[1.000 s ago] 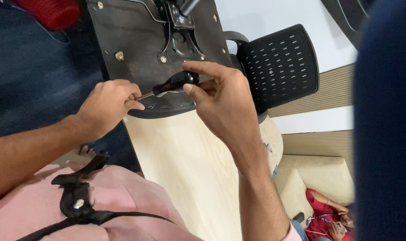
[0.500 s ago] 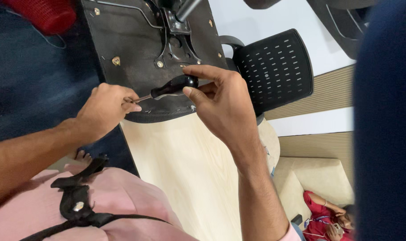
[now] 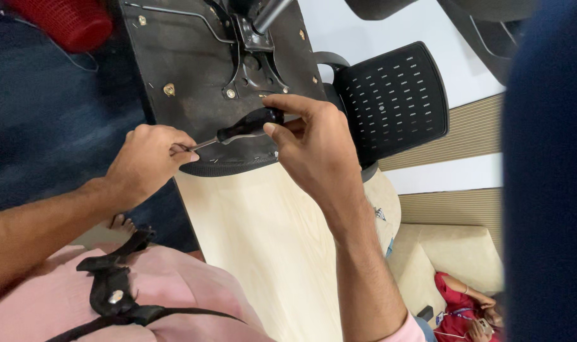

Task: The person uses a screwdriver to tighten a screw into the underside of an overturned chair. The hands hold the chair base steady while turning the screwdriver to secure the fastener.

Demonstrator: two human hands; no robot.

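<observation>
A pale wooden table (image 3: 269, 253) runs up the middle of the view, and everything else sits around it. Lying on its far end is the underside of a chair seat (image 3: 193, 76), a dark panel with a metal bracket (image 3: 253, 47) bolted at its centre and brass-coloured screws near its edges. Right of the seat, past the table's edge, stands the perforated black backrest (image 3: 390, 98). Left of the table lies dark blue floor, with a red basket (image 3: 70, 22) at the far corner.

At the seat's near edge, above the table, the right hand (image 3: 317, 149) grasps the black handle of a screwdriver (image 3: 241, 130) between thumb and fingers. The thin metal shaft points left into the left hand (image 3: 149, 161), whose curled fingers pinch the shaft's tip against the seat's rim. What lies under those fingers is hidden.

Nearest the camera, left of the table, a black strap with a buckle (image 3: 111, 291) crosses pink cloth.
</observation>
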